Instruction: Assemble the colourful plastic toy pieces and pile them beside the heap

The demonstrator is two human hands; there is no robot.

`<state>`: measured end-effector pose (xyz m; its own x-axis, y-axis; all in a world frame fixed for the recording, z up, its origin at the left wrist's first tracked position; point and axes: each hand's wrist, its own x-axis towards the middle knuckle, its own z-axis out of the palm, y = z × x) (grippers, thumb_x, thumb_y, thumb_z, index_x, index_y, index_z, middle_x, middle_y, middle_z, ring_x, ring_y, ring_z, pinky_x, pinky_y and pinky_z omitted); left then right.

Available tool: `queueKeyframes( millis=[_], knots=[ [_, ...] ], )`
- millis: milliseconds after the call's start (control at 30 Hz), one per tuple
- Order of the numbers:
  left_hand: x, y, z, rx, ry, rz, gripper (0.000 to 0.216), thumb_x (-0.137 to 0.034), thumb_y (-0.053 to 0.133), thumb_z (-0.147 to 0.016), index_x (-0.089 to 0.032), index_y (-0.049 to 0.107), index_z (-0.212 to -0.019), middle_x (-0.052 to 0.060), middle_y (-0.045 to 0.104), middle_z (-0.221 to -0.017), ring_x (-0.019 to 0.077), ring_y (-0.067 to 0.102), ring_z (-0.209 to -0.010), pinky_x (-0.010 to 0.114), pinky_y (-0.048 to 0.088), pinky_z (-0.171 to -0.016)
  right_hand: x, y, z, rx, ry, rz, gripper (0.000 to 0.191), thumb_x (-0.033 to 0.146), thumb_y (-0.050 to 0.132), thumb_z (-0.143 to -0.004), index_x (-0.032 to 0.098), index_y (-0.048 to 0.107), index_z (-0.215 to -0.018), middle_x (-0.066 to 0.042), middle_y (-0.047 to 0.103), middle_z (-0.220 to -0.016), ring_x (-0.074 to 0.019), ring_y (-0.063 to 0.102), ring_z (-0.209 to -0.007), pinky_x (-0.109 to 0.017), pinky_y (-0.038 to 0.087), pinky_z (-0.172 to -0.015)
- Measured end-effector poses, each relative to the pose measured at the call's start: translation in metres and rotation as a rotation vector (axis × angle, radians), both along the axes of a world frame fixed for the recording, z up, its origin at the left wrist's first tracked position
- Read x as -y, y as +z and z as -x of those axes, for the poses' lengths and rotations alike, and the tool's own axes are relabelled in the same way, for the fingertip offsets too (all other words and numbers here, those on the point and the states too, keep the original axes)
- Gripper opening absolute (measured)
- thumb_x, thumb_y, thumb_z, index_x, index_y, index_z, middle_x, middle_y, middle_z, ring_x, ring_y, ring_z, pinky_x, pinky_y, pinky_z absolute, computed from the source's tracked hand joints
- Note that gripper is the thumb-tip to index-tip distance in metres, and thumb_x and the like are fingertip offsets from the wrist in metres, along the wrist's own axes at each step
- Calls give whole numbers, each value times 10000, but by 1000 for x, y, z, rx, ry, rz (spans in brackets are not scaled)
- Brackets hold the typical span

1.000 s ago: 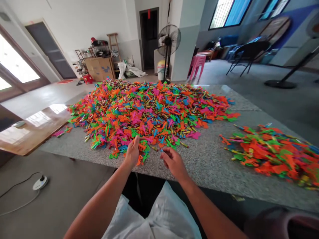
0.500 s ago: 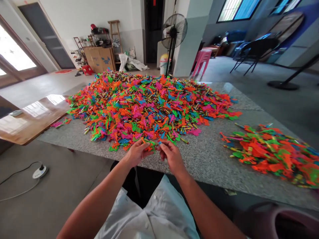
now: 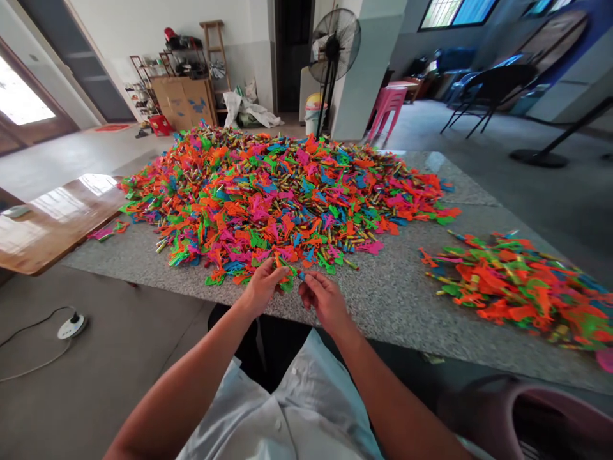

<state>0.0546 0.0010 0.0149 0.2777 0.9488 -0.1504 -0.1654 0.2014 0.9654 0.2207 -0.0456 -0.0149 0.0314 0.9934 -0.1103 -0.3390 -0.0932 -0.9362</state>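
Note:
My left hand is closed around a few small flat plastic pieces, green and orange, just in front of the big pile. Close beside it, my right hand pinches a small blue-and-red piece between thumb and fingertips. Its exact kind is too small to make out. Ahead of both hands spreads a large heap of bright plastic pieces in orange, green, pink and blue, mixed with thin yellowish sticks. The heap lies on a speckled grey stone table.
A smaller pile of similar pieces lies on the table's right part. To the left stands a wooden table. Near my right elbow is a pinkish rounded chair or tub. A standing fan and pink stools are behind the table.
The view has shifted slightly. The pieces in my left hand have turned more upright, and my right hand's fingertips now show a blue-and-red piece more clearly.

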Motion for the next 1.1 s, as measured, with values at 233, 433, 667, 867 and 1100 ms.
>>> queueKeyframes(
  millis=[233,433,667,867,1100],
  knots=[
    [2,-3,-3,-66,62,-43,375,-511,795,-786,-200,646,-932,-64,528,-670,65,467,-509,181,398,-471,5,3,-6,228,18,-34,371,599,679,-896,233,690,-951,23,621,-659,-133,497,-481,-256,385,-449],
    [1,-17,-11,-99,107,-14,424,-561,816,-736,-197,602,-782,-52,523,-635,91,506,-531,197,417,-474,5,15,-20,624,24,-180,305,491,575,-981,236,715,-890,11,606,-637,-169,546,-586,-279,428,-584],
    [12,-34,-41,-143,73,62,412,-560,803,-750,-200,603,-761,-54,539,-597,93,503,-507,199,382,-471,25,-1,-34,625,71,-57,352,492,529,-1004,231,661,-807,24,606,-610,-146,537,-531,-254,414,-541],
    [-22,-53,-68,-398,-101,-9,332,-532,698,-879,-205,683,-929,55,731,-879,209,702,-746,291,513,-628,27,-20,-135,423,-256,221,363,529,682,-876,208,619,-718,34,592,-571,-118,516,-426,-223,404,-405],
    [-64,-55,-98,-1133,24,-472,402,-460,639,-962,-196,652,-1266,176,689,-1295,334,684,-1153,423,515,-942,-7,23,-288,-8,-1018,58,215,424,627,-919,210,618,-906,10,718,-756,-94,567,-478,-191,469,-444]
  ],
)
